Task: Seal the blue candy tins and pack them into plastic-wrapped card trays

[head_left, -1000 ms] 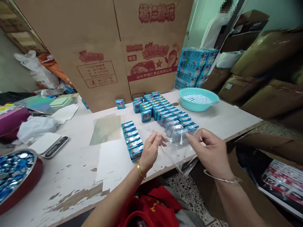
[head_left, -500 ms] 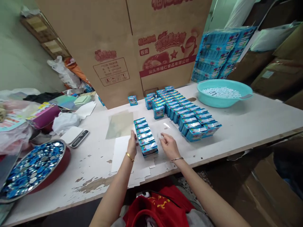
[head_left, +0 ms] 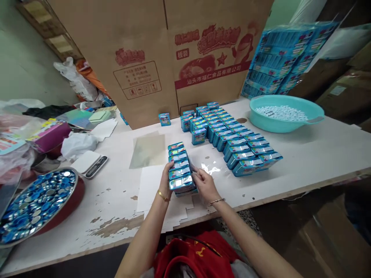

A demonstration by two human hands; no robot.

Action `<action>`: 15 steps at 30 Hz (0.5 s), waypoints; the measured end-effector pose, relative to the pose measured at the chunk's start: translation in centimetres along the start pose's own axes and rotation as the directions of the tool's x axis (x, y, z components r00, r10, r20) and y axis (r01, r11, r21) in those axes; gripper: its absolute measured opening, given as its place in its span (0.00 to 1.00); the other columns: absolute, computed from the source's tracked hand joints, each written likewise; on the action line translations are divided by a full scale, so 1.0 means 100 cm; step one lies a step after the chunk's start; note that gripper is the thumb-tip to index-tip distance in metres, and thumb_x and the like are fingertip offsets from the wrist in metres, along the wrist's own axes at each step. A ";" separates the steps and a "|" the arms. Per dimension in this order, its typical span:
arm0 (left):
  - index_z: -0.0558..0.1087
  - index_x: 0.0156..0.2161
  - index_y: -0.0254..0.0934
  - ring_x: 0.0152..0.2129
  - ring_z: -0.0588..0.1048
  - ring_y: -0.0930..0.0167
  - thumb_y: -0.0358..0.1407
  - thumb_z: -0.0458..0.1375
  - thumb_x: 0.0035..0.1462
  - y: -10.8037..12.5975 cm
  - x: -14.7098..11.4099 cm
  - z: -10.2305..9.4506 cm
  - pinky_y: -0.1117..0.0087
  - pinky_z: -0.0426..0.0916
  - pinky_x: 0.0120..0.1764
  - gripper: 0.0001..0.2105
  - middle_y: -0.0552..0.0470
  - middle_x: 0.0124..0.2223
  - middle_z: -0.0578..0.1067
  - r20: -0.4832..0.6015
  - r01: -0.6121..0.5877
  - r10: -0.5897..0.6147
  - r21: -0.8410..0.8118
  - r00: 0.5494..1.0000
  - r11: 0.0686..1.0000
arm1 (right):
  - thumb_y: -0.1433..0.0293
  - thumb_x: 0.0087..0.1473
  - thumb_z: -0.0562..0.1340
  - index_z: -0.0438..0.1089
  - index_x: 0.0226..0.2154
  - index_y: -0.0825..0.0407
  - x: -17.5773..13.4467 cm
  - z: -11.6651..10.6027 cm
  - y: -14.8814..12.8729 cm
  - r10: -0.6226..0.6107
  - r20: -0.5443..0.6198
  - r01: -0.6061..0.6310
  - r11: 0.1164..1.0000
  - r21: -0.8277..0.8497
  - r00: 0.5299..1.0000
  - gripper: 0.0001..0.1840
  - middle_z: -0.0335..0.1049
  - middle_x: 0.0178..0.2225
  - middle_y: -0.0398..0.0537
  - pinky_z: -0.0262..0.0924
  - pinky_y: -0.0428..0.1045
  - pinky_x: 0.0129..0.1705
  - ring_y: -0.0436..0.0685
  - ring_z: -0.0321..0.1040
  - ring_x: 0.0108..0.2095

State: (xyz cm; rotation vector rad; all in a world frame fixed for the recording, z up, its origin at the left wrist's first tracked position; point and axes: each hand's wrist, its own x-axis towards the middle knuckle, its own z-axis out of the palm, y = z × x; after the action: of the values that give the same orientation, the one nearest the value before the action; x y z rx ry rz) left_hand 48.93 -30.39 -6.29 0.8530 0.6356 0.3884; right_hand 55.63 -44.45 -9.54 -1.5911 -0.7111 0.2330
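Observation:
A row of several small blue printed boxes (head_left: pixel 179 164) stands on white sheets near the table's front edge. My left hand (head_left: pixel 166 179) is closed along the left side of this row, with the fingers partly hidden by the boxes. On the opposite side, my right hand (head_left: pixel 205 185) pinches what looks like clear plastic film, close against the boxes. Shiny clear film (head_left: pixel 210 168) spreads over the table just beyond that hand. A larger block of the same blue boxes (head_left: pixel 232 139) stands to the right.
Behind stands a big cardboard carton (head_left: pixel 150 46). At right are a turquoise basin (head_left: pixel 278 125) of white pieces and wrapped stacks (head_left: pixel 275 58). A red bowl (head_left: pixel 66 204) of blue-silver pieces, a scale (head_left: pixel 89 163) and plastic bags (head_left: pixel 78 146) are at left. Translucent sheets (head_left: pixel 147 150) lie mid-table.
Both hands have come in against the row of boxes; the left now grips its side. My right hand has moved left to the row. The view has shifted slightly.

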 end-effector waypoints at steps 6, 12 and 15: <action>0.73 0.43 0.37 0.32 0.79 0.63 0.48 0.60 0.46 0.024 -0.085 -0.072 0.56 0.75 0.41 0.21 0.49 0.35 0.80 -0.032 0.117 -0.127 -0.228 0.991 0.967 | 0.76 0.57 0.51 0.65 0.29 0.50 0.041 0.009 -0.087 -0.405 0.326 0.518 0.710 -0.476 0.854 0.11 0.65 0.57 0.55 0.56 0.57 0.51 0.62 0.61 0.52; 0.71 0.48 0.44 0.39 0.79 0.55 0.52 0.62 0.39 0.040 -0.188 -0.149 0.50 0.75 0.41 0.29 0.48 0.41 0.80 -0.357 0.009 -0.109 -0.271 0.928 0.962 | 0.82 0.56 0.51 0.69 0.33 0.53 0.008 0.100 -0.048 -0.101 0.706 0.629 0.554 -0.545 0.701 0.14 0.72 0.48 0.57 0.58 0.56 0.41 0.62 0.63 0.42; 0.70 0.51 0.45 0.43 0.78 0.54 0.51 0.62 0.41 0.031 -0.226 -0.174 0.49 0.75 0.42 0.30 0.46 0.45 0.79 -0.420 0.031 -0.157 -0.292 0.894 0.956 | 0.82 0.51 0.54 0.68 0.42 0.55 -0.021 0.111 -0.010 -0.035 0.710 0.539 0.678 -0.501 0.703 0.17 0.70 0.51 0.58 0.61 0.56 0.42 0.62 0.63 0.43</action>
State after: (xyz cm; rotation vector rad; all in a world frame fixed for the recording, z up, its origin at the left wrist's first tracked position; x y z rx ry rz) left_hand 20.28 -31.07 -4.26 0.4589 1.0123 0.5753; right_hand 47.66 -36.45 -10.93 -2.0591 -1.7918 0.2984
